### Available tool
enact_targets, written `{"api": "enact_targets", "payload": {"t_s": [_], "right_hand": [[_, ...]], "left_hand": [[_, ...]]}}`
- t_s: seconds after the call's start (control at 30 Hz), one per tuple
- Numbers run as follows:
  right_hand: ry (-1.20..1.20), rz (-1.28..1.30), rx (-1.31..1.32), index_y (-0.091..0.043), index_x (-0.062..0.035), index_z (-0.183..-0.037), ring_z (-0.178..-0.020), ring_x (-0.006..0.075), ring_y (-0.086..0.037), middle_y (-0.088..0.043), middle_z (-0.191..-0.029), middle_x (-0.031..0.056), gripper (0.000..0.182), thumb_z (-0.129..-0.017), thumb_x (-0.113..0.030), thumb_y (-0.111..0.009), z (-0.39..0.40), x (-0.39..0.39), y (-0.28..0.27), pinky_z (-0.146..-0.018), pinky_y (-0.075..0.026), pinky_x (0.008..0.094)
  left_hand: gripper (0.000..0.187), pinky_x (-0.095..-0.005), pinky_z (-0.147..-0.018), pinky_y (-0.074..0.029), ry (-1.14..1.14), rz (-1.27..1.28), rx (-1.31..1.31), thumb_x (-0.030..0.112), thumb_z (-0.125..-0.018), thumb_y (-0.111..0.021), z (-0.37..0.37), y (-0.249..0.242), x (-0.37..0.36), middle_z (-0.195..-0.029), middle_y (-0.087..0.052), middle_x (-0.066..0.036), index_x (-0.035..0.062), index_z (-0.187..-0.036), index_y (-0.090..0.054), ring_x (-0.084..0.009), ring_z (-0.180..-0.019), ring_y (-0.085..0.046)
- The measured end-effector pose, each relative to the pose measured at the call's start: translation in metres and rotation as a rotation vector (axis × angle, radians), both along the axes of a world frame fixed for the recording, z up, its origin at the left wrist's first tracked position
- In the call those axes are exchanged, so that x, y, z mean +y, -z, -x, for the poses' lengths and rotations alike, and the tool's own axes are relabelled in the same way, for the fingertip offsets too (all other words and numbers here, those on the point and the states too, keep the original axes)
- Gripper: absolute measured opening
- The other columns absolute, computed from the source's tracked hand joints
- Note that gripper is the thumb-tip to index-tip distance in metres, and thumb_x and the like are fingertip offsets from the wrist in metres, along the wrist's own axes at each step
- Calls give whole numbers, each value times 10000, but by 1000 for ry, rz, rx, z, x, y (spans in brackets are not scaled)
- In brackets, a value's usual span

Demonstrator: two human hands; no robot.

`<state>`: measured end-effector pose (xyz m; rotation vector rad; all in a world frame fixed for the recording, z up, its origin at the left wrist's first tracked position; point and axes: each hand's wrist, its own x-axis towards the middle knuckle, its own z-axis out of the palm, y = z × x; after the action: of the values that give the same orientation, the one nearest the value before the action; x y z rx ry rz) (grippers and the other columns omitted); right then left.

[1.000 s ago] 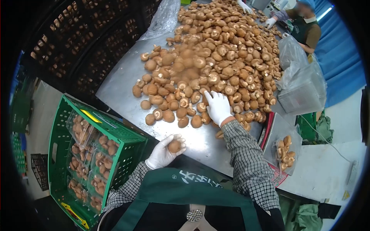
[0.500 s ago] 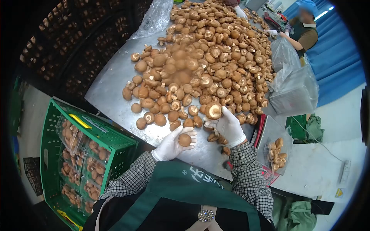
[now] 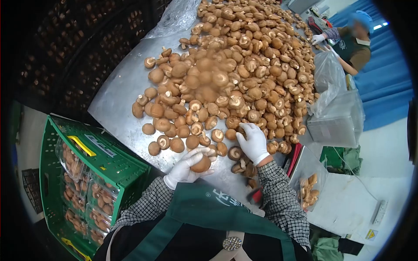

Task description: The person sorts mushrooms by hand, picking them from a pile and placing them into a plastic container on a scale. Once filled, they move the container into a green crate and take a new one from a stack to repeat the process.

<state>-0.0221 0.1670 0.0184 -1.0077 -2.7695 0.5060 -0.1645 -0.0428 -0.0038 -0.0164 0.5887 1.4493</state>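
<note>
Brown shiitake mushrooms are heaped across a metal table (image 3: 117, 93). My left hand (image 3: 185, 167), in a white glove, is closed around a round-capped mushroom (image 3: 201, 165) near the table's front edge. My right hand (image 3: 253, 144), also gloved, reaches to the near edge of the mushroom pile (image 3: 257, 82). Its thumb and forefinger are spread apart beside a mushroom (image 3: 233, 122); no clear hold shows. Several darker mushrooms (image 3: 235, 153) lie under and left of my right wrist.
At left, a green crate (image 3: 117, 167) holds clear packs of mushrooms. A filled clear tray (image 3: 310, 191) sits at right, near stacked clear trays (image 3: 335, 124). Plastic film (image 3: 174, 19) lies at the far left. A co-worker (image 3: 355, 48) stands across the table.
The mushroom with its pale underside up is gone from my right hand, which now reaches to the pile. A larger-looking cap shows in my left hand. The co-worker's hands have shifted.
</note>
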Motion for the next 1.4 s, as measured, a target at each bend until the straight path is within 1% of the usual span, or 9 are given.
{"api": "enact_targets", "payload": {"t_s": [0.23,0.67,0.8,0.83,0.87,0.93,1.03,1.27,1.4], "right_hand": [[7,-130,-134,-531,-45,-1102,-1042,336,-487,-494,-1156,156,500,-680,-233,-722,1,-20,17,-860,-420,424],[-60,-93,-405,-491,-76,-1072,-891,315,-551,-491,-1030,145,432,-697,-187,-674,20,-11,8,-726,-464,395],[62,70,249,-527,-68,-1121,-928,279,-577,-537,-1027,163,493,-679,-169,-724,-6,-7,16,-800,-485,368],[178,408,410,-534,-49,-1142,-938,236,-577,-572,-1002,124,473,-723,-154,-726,-4,-12,2,-832,-484,345],[356,957,613,-525,-30,-1149,-942,204,-573,-588,-1004,82,377,-819,-162,-652,-6,-21,-20,-844,-480,349],[272,1575,909,-511,-24,-1171,-984,221,-572,-580,-1078,80,335,-887,-191,-566,-14,-31,-42,-871,-474,378],[216,1911,1092,-472,-20,-1211,-1000,251,-568,-565,-1118,120,395,-913,-278,-494,-19,-54,-42,-812,-496,397],[209,1903,1113,-446,-16,-1238,-1087,280,-532,-524,-1193,136,443,-892,-289,-498,-19,-83,-42,-865,-478,436],[141,1637,918,-457,-14,-1236,-1084,233,-525,-539,-1149,98,412,-867,-189,-511,-16,-96,-43,-922,-442,372]], "left_hand": [[376,-502,-1003,-369,-20,-57,-100,426,-910,-509,5,3,3,-1342,-448,-92,94,-1078,-565,-255,-1275,-406],[273,-420,-859,-505,-10,109,-2,288,-939,-478,-7,-2,1,-1232,-541,-127,46,-1010,-582,-266,-1150,-524],[345,-404,-839,-520,-22,72,12,242,-941,-459,-8,-2,-11,-1234,-537,-137,-27,-1141,-540,-260,-1136,-532],[353,-405,-839,-521,-20,61,14,242,-942,-457,-8,0,-14,-1235,-536,-139,-27,-1157,-534,-259,-1136,-532],[362,-405,-838,-522,-14,52,17,242,-943,-454,-10,2,-17,-1236,-535,-140,-28,-1173,-528,-258,-1136,-532],[361,-414,-852,-517,6,39,39,243,-946,-446,-13,1,-20,-1265,-517,-144,-1,-1204,-511,-260,-1160,-518],[378,-411,-856,-514,52,-12,50,230,-950,-442,-16,-11,-22,-1293,-495,-142,16,-1261,-469,-252,-1179,-503],[554,-412,-847,-515,145,-254,13,291,-945,-467,-16,-21,-31,-1356,-421,-145,65,-1413,-277,-283,-1194,-482],[692,-416,-839,-519,139,-272,-21,389,-929,-500,-15,-26,-37,-1366,-388,-151,97,-1456,-161,-286,-1200,-474]]}}
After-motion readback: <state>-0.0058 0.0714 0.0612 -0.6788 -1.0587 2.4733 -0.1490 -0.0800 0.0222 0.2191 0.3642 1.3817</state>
